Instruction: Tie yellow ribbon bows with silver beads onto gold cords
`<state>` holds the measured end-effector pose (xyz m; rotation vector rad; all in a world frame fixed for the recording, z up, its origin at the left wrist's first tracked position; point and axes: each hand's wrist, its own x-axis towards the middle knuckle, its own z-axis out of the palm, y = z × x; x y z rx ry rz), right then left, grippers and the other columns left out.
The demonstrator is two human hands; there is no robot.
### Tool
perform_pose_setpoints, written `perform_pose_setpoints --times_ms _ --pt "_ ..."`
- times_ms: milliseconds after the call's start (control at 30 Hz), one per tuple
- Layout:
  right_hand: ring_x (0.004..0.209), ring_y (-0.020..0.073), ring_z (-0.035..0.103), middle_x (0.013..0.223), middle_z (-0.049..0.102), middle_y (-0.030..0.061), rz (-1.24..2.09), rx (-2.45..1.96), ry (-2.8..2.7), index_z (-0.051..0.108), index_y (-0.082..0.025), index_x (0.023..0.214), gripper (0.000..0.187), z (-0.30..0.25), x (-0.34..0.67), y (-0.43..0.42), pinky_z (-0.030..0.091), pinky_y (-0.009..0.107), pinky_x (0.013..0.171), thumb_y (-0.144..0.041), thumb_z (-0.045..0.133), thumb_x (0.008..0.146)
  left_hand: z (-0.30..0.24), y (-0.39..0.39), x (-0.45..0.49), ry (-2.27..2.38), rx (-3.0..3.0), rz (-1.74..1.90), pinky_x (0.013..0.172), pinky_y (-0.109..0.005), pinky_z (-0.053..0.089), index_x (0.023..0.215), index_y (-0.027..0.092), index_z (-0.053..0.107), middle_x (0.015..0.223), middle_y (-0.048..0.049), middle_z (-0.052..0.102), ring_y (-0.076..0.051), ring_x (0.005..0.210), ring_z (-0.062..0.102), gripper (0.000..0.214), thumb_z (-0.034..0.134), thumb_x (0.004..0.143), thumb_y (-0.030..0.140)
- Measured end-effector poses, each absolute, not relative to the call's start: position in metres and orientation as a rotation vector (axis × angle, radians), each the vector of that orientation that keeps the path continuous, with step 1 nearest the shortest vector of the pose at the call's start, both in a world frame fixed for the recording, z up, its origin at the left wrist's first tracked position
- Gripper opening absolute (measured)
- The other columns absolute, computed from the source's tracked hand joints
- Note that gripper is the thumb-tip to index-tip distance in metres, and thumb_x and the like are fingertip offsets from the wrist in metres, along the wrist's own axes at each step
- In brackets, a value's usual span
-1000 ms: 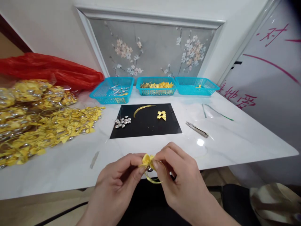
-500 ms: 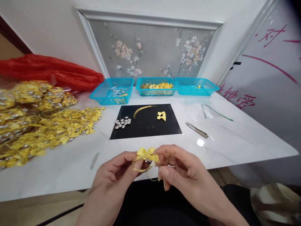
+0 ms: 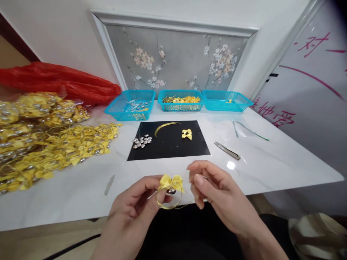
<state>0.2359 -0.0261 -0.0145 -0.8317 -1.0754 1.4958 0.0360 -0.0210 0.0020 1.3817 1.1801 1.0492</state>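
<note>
My left hand pinches a small yellow ribbon bow with a silver bell under it and a loop of gold cord hanging below. It holds this just over the near edge of the white table. My right hand is a little to the right of the bow, apart from it, with its fingers curled loosely and nothing visible in them. Farther back lies a black mat with a cluster of silver bells, a gold cord and two yellow bows.
A big heap of finished yellow bows covers the table's left side, with a red plastic bag behind it. Three turquoise baskets stand at the back. Metal tweezers lie right of the mat.
My right hand has let go of the bow and drawn away to the right. My left hand now holds the bow alone, with the cord loop hanging open under it.
</note>
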Motion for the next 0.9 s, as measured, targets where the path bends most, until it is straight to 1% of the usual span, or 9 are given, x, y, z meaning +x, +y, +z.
perform_pose_setpoints --times_ms 100,200,333,433,533,633,767,833,900 --pt "0.059 0.0076 0.054 0.078 0.059 -0.002 1.523 -0.94 -1.198 0.063 -0.019 0.103 0.025 -0.003 0.232 -0.024 0.047 0.021 0.059 -0.043 0.06 0.097 0.006 -0.023 0.034 1.166 1.527 1.012 0.075 -0.017 0.056 0.087 0.031 0.076 0.087 0.0026 0.074 -0.015 0.081 0.071 0.01 0.066 0.09 0.033" --pt "0.058 0.0072 0.05 0.073 0.056 -0.0032 1.458 -1.05 -1.317 0.061 -0.017 0.088 0.02 0.006 0.227 -0.024 0.044 0.019 0.055 -0.035 0.06 0.095 0.009 -0.025 0.033 1.15 1.625 0.964 0.072 -0.017 0.056 0.09 0.031 0.075 0.092 0.0014 0.074 -0.016 0.081 0.071 0.012 0.064 0.092 0.032" --pt "0.066 0.0096 0.052 0.076 0.059 -0.0023 1.075 -1.096 -1.455 0.061 -0.019 0.084 0.011 0.003 0.219 -0.028 0.042 0.02 0.058 -0.021 0.057 0.094 0.004 -0.025 0.031 1.127 1.53 0.938 0.073 -0.019 0.056 0.09 0.029 0.074 0.089 0.0002 0.073 -0.017 0.083 0.07 0.012 0.064 0.093 0.034" --pt "0.067 0.0095 0.053 0.08 0.059 -0.0022 0.87 -1.062 -1.455 0.058 -0.021 0.087 0.01 -0.003 0.214 -0.033 0.043 0.02 0.058 -0.018 0.054 0.096 -0.001 -0.025 0.03 1.078 1.387 0.94 0.078 -0.021 0.056 0.089 0.028 0.074 0.089 0.0003 0.071 -0.018 0.086 0.068 0.013 0.065 0.092 0.036" --pt "0.061 0.0084 0.05 0.08 0.057 -0.0026 0.981 -1.066 -1.355 0.058 -0.023 0.096 0.007 -0.006 0.215 -0.035 0.043 0.019 0.054 -0.025 0.052 0.1 0.002 -0.026 0.033 1.086 1.312 0.972 0.08 -0.02 0.056 0.084 0.026 0.075 0.086 0.0003 0.071 -0.016 0.084 0.067 0.013 0.071 0.089 0.037" --pt "0.061 0.0079 0.05 0.08 0.055 -0.0027 1.125 -1.005 -1.307 0.059 -0.024 0.104 0.01 -0.005 0.223 -0.033 0.046 0.018 0.055 -0.03 0.051 0.102 0.011 -0.027 0.036 1.064 1.07 1.024 0.074 -0.02 0.06 0.078 0.023 0.077 0.08 -0.0001 0.071 -0.016 0.079 0.067 0.015 0.083 0.077 0.036" --pt "0.077 0.0103 0.056 0.1 0.059 0.0008 1.27 -0.87 -1.347 0.061 -0.029 0.118 0.022 -0.003 0.228 -0.024 0.049 0.019 0.059 -0.023 0.055 0.098 0.016 -0.025 0.038 0.874 0.517 0.921 0.061 -0.018 0.062 0.083 0.019 0.079 0.075 -0.0003 0.072 -0.011 0.067 0.067 0.023 0.093 0.064 0.019" --pt "0.088 0.0118 0.057 0.111 0.06 0.0015 1.285 -0.854 -1.423 0.064 -0.03 0.119 0.028 -0.001 0.226 -0.019 0.049 0.02 0.066 -0.019 0.058 0.095 0.013 -0.025 0.038 0.734 0.336 0.843 0.057 -0.014 0.06 0.086 0.014 0.079 0.075 -0.0026 0.072 -0.008 0.063 0.066 0.026 0.092 0.063 0.01" --pt "0.092 0.0123 0.058 0.113 0.063 0.0016 1.294 -0.842 -1.498 0.066 -0.027 0.118 0.028 0.001 0.222 -0.014 0.048 0.023 0.071 -0.016 0.059 0.093 0.008 -0.026 0.04 0.588 0.219 0.799 0.055 -0.01 0.059 0.087 0.008 0.078 0.074 -0.0041 0.072 -0.005 0.059 0.065 0.025 0.09 0.065 0.006"
